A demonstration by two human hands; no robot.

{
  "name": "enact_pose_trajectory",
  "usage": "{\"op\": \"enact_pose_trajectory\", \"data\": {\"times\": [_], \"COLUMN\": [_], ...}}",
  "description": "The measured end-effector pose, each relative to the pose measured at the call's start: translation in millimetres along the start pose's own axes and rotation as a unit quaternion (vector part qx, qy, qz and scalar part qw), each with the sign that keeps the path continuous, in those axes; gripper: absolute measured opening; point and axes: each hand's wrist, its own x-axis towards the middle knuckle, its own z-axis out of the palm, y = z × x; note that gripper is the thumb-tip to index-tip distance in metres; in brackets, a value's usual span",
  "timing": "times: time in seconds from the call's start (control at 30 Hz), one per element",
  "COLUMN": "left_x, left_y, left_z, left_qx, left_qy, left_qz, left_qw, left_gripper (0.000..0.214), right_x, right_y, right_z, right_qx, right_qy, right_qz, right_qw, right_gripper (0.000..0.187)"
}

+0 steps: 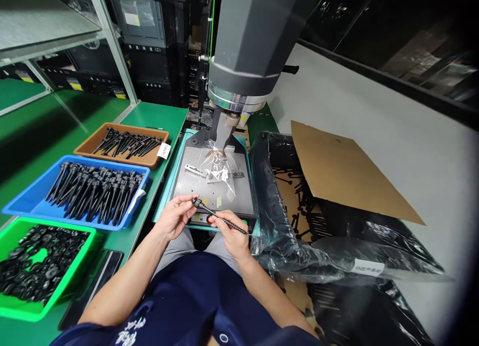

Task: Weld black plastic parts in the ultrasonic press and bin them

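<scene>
A black ribbed rod [226, 222] with a wider cap-like head is held across my body, in front of the machine's base. My left hand [177, 216] has its fingertips closed at the head end. Around the ribbed shaft, my right hand [232, 235] is closed, and the thin end sticks out past its fingers. Just beyond my hands is the machine's grey work plate [183, 184], carrying a metal fixture [195, 171] partly covered by clear plastic film [226, 174]. Above the fixture hangs the machine's metal tool head [223, 129].
On the green table to the left stand a brown tray [80, 149] and a blue tray [22, 201] of similar black rods. A green bin [28, 312] holds small black parts. At right, a plastic-lined box [275, 206] contains more rods, with a cardboard sheet [348, 171] over it.
</scene>
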Motion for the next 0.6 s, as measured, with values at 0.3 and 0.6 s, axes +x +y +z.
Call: {"op": "enact_pose_trajectory", "data": {"times": [0.3, 0.6], "left_x": [7, 14], "left_y": [-7, -3], "left_z": [3.2, 5.9], "left_qx": [-0.004, 0.026], "left_qy": [-0.024, -0.038], "left_qz": [-0.002, -0.053], "left_qw": [1.000, 0.998], "left_gripper": [0.022, 0.028], "right_x": [-2, 6], "right_y": [30, 23], "right_z": [-2, -15], "right_qx": [-0.038, -0.168], "right_qy": [0.016, -0.075], "right_qz": [-0.040, -0.256], "right_qw": [0.998, 0.949], "right_gripper": [0.016, 0.035]}}
